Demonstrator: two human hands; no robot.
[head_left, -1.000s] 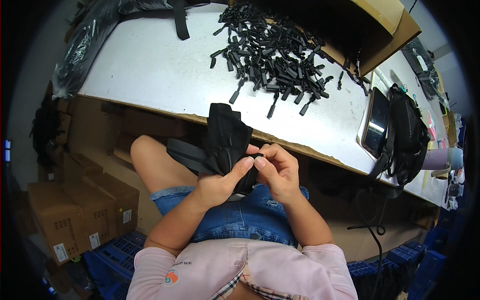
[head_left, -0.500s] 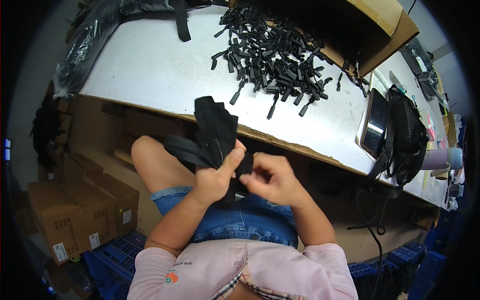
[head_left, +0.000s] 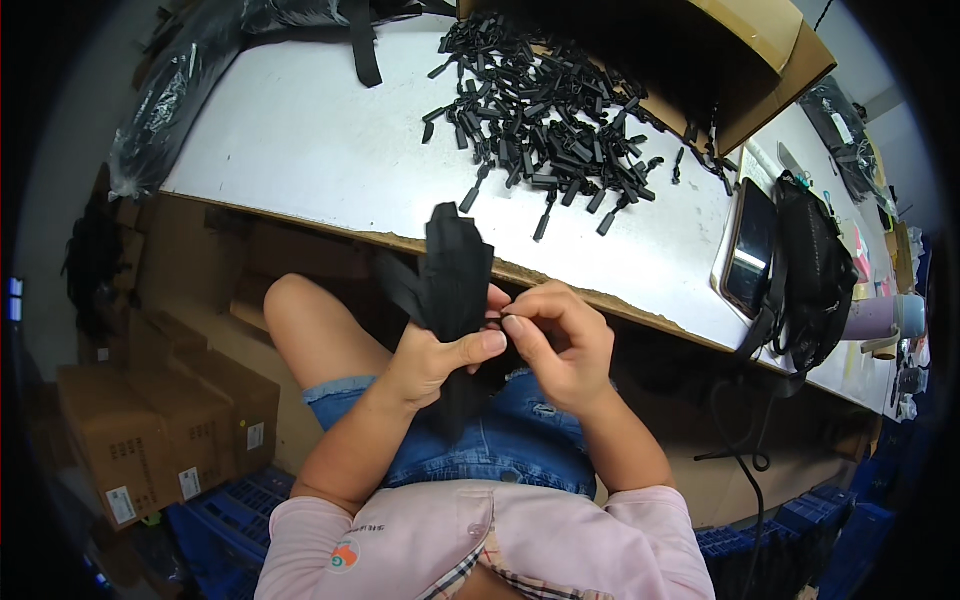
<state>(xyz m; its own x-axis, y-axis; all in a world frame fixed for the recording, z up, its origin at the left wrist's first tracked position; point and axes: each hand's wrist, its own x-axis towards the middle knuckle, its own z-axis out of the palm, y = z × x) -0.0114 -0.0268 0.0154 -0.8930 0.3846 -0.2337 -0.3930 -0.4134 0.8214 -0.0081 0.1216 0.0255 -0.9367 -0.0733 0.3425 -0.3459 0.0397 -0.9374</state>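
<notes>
My left hand (head_left: 437, 362) is closed round a bundle of black fabric strips (head_left: 456, 270), held above my lap near the table's front edge. The strips fan upward, and some hang below the hand. My right hand (head_left: 562, 345) is beside it, thumb and forefinger pinched at the bundle's right side. A small dark bit shows between those fingertips, too small to name. Beyond the hands, a pile of small black plastic pieces with short cords, like zipper pulls (head_left: 560, 130), lies spread on the white table (head_left: 300, 130).
An open cardboard box (head_left: 775, 95) stands behind the pile. At the right lie a phone (head_left: 750, 245), a black bag (head_left: 808, 270) and a lilac cup (head_left: 870, 318). Plastic-wrapped goods (head_left: 165, 110) rest at the left. Cartons (head_left: 170, 420) and blue crates (head_left: 235, 515) stand on the floor.
The strip bundle has shifted right and stands more upright. My right hand has changed from loosely curled to a fingertip pinch beside the bundle.
</notes>
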